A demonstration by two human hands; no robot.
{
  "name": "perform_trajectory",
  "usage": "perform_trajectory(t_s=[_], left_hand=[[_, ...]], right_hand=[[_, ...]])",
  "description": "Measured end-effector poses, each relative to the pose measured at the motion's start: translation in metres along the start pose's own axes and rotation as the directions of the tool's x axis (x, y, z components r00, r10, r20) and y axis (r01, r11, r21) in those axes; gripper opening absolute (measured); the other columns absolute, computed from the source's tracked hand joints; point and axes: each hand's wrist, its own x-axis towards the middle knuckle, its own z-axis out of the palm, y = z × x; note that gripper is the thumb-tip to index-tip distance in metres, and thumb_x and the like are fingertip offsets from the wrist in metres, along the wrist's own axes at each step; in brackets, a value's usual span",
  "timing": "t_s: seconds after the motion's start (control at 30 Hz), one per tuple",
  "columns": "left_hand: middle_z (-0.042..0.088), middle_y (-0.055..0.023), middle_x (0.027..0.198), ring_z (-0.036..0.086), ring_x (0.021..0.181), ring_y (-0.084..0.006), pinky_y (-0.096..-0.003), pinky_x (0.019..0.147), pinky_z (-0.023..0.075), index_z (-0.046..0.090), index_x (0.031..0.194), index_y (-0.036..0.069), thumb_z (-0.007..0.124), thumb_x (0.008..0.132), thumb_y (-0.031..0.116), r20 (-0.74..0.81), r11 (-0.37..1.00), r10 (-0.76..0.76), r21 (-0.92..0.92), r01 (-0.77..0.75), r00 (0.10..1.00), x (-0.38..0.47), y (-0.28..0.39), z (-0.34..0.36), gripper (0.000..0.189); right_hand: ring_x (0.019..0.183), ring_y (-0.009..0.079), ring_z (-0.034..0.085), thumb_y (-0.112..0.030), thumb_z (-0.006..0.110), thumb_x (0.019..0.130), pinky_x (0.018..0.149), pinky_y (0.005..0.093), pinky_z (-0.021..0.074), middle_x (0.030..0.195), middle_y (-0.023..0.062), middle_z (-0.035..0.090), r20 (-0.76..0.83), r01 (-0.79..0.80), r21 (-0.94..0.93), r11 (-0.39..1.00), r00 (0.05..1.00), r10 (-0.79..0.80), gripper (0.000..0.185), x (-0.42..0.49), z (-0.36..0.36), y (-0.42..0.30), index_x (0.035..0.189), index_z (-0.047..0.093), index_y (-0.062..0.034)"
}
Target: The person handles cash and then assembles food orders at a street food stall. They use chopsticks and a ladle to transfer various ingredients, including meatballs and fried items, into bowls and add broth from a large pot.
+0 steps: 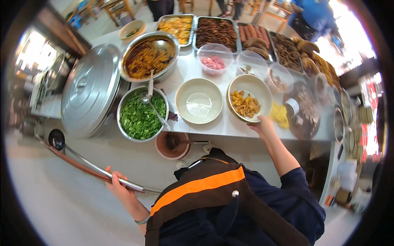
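My left hand (pixel 119 184) is closed around a long-handled ladle with a dark bowl (pixel 57 139) and a long reddish-brown stick (pixel 69 159), possibly cooking chopsticks. Both point out to the left, over the floor. With my right hand (pixel 262 125) I grip the near rim of a pale bowl (pixel 258 89) holding small brown-yellow food pieces (pixel 245 104). A second rim shows beneath this bowl. To its left stands another pale bowl (pixel 198 100), with a shiny, bare-looking inside. A steel basin of chopped greens (pixel 140 118) sits further left, with two spoons (pixel 150 98) across it.
A basin of reddish oily sauce (pixel 150 57), a large lidded pot (pixel 89 89) and several food trays (pixel 216 32) line the table. Clear tubs (pixel 215 58), a yellow cloth (pixel 279 114) and a cutting board (pixel 300 129) lie rightward. Below the edge is a bucket (pixel 160 149).
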Motion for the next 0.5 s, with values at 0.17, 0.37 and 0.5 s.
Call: perform_trajectory(t_s=[0.17,0.37,0.5], left_hand=[[0.047,-0.0002,0.075,0.041,0.059,-0.0054,-0.0186,0.048,0.0334,0.048,0.122,0.004,0.049,0.090,0.010,0.208,0.999,-0.031,0.047,0.021,0.978,0.049,0.012,-0.016,0.032],[0.049,-0.0008,0.076,0.043,0.059,-0.0057,-0.0189,0.050,0.0362,0.048,0.123,0.003,0.049,0.090,0.010,0.368,1.000,0.010,-0.006,-0.008,0.930,0.060,0.013,-0.009,0.034],[0.050,-0.0010,0.076,0.044,0.059,-0.0059,-0.0194,0.050,0.0370,0.047,0.123,0.002,0.050,0.090,0.010,0.400,1.000,0.026,-0.017,-0.021,0.916,0.042,0.012,0.014,0.034]], right_hand=[[0.075,0.0335,0.066,-0.009,0.042,0.086,0.058,0.0354,0.0555,0.097,0.0258,0.061,-0.115,0.035,0.058,0.998,0.993,-0.029,0.041,-0.031,-0.004,0.038,0.123,0.039,0.0088],[0.073,0.0349,0.066,-0.010,0.041,0.085,0.058,0.0370,0.0561,0.093,0.0268,0.062,-0.194,0.009,0.107,0.994,0.981,0.012,0.040,-0.045,-0.009,0.065,0.118,0.042,0.0112],[0.071,0.0335,0.066,-0.010,0.041,0.084,0.057,0.0369,0.0561,0.092,0.0259,0.062,-0.162,-0.023,0.115,0.993,0.986,0.041,0.040,-0.031,-0.019,0.064,0.119,0.041,0.0097]])
